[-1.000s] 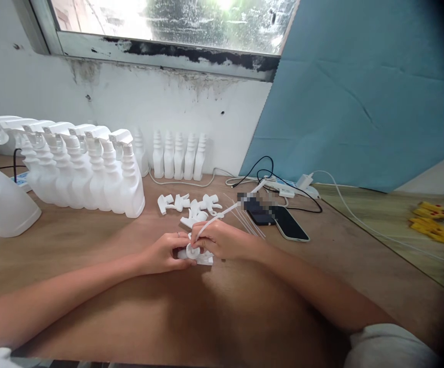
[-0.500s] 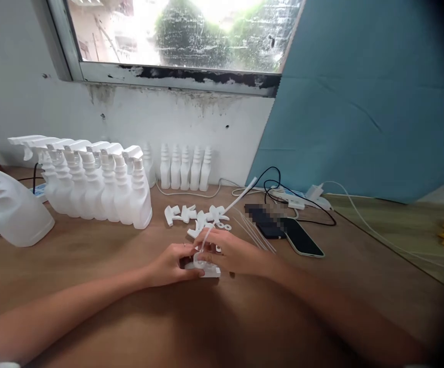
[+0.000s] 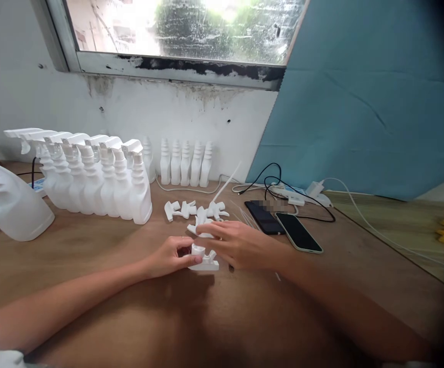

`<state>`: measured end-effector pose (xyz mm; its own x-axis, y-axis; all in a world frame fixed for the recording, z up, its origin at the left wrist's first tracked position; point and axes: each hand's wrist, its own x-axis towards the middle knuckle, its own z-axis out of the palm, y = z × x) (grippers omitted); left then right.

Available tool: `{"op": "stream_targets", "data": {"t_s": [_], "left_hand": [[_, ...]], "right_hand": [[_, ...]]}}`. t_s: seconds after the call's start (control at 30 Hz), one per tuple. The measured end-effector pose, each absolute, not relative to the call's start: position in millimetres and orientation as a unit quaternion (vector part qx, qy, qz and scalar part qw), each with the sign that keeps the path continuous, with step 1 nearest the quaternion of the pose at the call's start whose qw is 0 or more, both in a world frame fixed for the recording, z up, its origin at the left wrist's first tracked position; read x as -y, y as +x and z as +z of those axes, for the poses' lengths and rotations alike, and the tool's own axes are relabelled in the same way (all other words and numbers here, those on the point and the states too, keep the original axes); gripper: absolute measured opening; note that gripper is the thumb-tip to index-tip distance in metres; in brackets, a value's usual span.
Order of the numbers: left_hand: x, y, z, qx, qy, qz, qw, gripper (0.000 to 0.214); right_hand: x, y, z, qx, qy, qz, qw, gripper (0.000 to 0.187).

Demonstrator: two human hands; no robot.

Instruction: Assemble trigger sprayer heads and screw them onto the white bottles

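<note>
My left hand (image 3: 171,257) grips a white spray trigger head (image 3: 206,263) low over the brown table, thumb in front and fingers behind. Part of the head is hidden by those fingers. To its right, my right hand (image 3: 237,243) is held with its fingers stretched out leftward, apart from the trigger head; I see nothing in them. Behind the fingers lies a loose group of white trigger heads (image 3: 188,208). A thin white tube (image 3: 227,180) slants up from that group. More thin clear tubes (image 3: 245,213) lie beyond my right hand, partly covered by it.
A row of white spray bottles (image 3: 107,186) with trigger tops stands at the left, and a single larger-looking one (image 3: 17,204) nearer. Several slim bottles (image 3: 185,163) line the wall. Two phones (image 3: 299,232), black cables (image 3: 271,181) and a power strip (image 3: 301,197) lie at the right.
My right hand has moved right, away from the trigger head, and its fingers have straightened. The curved tube over that head is gone from there. My left hand keeps its hold.
</note>
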<state>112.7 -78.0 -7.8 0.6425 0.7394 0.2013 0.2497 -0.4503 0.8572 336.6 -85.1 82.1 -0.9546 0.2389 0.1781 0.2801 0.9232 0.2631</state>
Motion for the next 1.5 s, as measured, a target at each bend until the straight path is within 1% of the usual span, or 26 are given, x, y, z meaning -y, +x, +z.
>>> {"op": "stream_targets", "data": {"t_s": [0.07, 0.1, 0.13, 0.2, 0.23, 0.27, 0.33, 0.4, 0.43, 0.5, 0.57, 0.63, 0.8, 0.93, 1.2, 1.4, 1.5], "left_hand": [[79.3, 112.9, -8.8, -0.296, 0.792, 0.296, 0.445, 0.036], [80.2, 112.9, -8.2, -0.288, 0.778, 0.301, 0.470, 0.039], [80.9, 112.9, -6.4, -0.279, 0.761, 0.303, 0.501, 0.049], [80.6, 113.1, 0.7, -0.258, 0.732, 0.300, 0.554, 0.076], [78.8, 113.7, 6.0, -0.246, 0.729, 0.299, 0.565, 0.082], [75.1, 115.0, 12.3, -0.235, 0.732, 0.301, 0.564, 0.081], [60.8, 120.9, 26.5, -0.224, 0.751, 0.322, 0.531, 0.064], [35.4, 132.7, 40.6, -0.255, 0.769, 0.356, 0.466, 0.053], [18.8, 140.7, 47.1, -0.285, 0.780, 0.376, 0.411, 0.049], [-20.0, 159.4, 58.2, -0.381, 0.803, 0.384, 0.251, 0.040], [-61.4, 179.5, 67.3, -0.426, 0.794, 0.384, 0.205, 0.034], [-99.1, 198.6, 75.1, -0.468, 0.777, 0.383, 0.174, 0.040], [-157.6, 240.6, 90.2, -0.543, 0.750, 0.351, 0.140, 0.062], [-172.5, 265.7, 96.4, -0.603, 0.710, 0.342, 0.126, 0.067], [-179.8, 269.4, 100.1, -0.660, 0.666, 0.333, 0.099, 0.064], [-180.7, 264.8, 94.4, -0.658, 0.678, 0.316, 0.091, 0.048], [-173.9, 264.3, 90.7, -0.640, 0.693, 0.324, 0.078, 0.045]], "right_hand": [[87.8, 332.5, 78.2, 0.981, -0.113, -0.153, 0.036, 0.048], [88.4, 331.0, 75.7, 0.982, -0.102, -0.159, 0.023, 0.047], [88.6, 330.3, 73.3, 0.981, -0.095, -0.167, 0.018, 0.043], [87.8, 332.0, 69.7, 0.977, -0.089, -0.191, 0.035, 0.031], [87.2, 334.7, 69.0, 0.972, -0.092, -0.207, 0.055, 0.028], [86.8, 338.9, 69.3, 0.966, -0.101, -0.223, 0.080, 0.026], [87.6, 351.2, 71.9, 0.948, -0.131, -0.249, 0.146, 0.026], [91.0, 367.8, 74.6, 0.928, -0.166, -0.262, 0.206, 0.028], [93.8, 377.1, 74.8, 0.921, -0.178, -0.262, 0.226, 0.029], [100.4, 396.0, 70.8, 0.917, -0.202, -0.247, 0.241, 0.028], [106.9, 413.5, 61.5, 0.915, -0.215, -0.230, 0.254, 0.026], [111.7, 427.3, 50.1, 0.915, -0.217, -0.219, 0.261, 0.024], [114.6, 439.9, 37.9, 0.914, -0.230, -0.211, 0.258, 0.025], [116.1, 438.4, 44.3, 0.913, -0.224, -0.209, 0.271, 0.025], [118.4, 444.7, 44.1, 0.909, -0.240, -0.193, 0.280, 0.027], [117.3, 441.9, 44.6, 0.913, -0.231, -0.198, 0.273, 0.025], [117.2, 441.7, 44.8, 0.912, -0.232, -0.202, 0.272, 0.026]]}}
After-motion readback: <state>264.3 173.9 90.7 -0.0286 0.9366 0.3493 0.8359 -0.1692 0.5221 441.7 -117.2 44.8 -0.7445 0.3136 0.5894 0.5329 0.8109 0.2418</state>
